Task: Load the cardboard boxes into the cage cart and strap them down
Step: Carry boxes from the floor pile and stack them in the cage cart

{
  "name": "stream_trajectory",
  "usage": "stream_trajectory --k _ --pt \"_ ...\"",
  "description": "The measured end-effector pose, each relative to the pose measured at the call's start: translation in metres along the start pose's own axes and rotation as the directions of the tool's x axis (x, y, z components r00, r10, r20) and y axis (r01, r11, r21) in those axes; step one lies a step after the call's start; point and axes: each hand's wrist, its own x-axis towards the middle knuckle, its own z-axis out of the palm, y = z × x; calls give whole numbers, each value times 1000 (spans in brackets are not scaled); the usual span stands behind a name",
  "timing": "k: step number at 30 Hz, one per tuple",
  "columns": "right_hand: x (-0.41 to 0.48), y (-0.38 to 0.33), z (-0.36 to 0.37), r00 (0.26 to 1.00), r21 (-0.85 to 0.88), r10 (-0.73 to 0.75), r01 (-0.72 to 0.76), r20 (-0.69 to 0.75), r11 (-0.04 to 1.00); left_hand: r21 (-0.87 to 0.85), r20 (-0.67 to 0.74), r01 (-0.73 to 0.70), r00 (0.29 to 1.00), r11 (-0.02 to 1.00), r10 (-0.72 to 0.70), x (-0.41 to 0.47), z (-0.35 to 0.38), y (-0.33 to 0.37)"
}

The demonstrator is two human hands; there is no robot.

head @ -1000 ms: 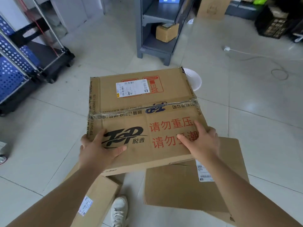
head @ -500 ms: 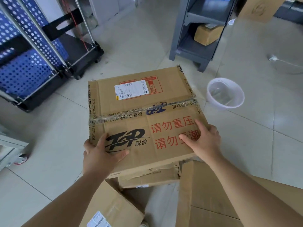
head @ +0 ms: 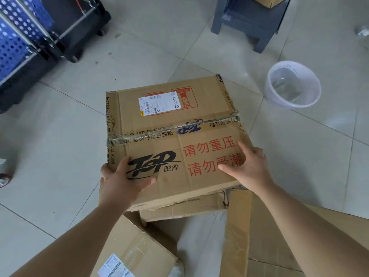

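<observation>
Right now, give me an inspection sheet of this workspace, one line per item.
Surface: pale tiled floor, some dark specks near the cart.
Job's things: printed cardboard box, taped shut, shipping label on top, held off the floor; cage cart at upper left, blue perforated panels, black base on wheels.
Clutter: more cardboard boxes lying below the held one; white plastic bin to the right.
Grippers: left hand and right hand grip the box's near corners, thumbs on top.
Cables: nothing seen.
Surroundings: grey shelf unit at top, a small box on its lowest shelf.
</observation>
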Motion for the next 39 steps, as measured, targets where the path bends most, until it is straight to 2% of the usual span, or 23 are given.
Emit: stream_trajectory --k 7,11,15,18,22,27,33,39 --pt "18 22 33 999 -15 -6 7 41 1000 35 66 43 997 998 -45 16 35 -16" --pt "23 33 53 997 -44 10 -7 70 999 112 92 39 995 993 -50 20 51 -21" --pt "19 42 65 991 -130 39 -23 125 991 190 131 44 989 981 -70 12 60 -24" --pt "12 42 67 994 -213 28 -5 107 977 249 129 42 989 968 -76 4 60 -22" --pt "-1 36 61 993 -259 -97 111 67 959 353 102 -102 992 930 70 -9 52 -3" --pt "-41 39 31 982 -173 -190 185 -13 967 247 138 -246 966 937 218 -47 51 38" --pt "-110 94 -3 988 -76 -143 138 -65 988 241 194 -385 919 891 344 -131 82 79" --pt "-192 185 -15 994 -87 -62 54 -94 995 186 378 -431 861 883 341 -220 151 83"
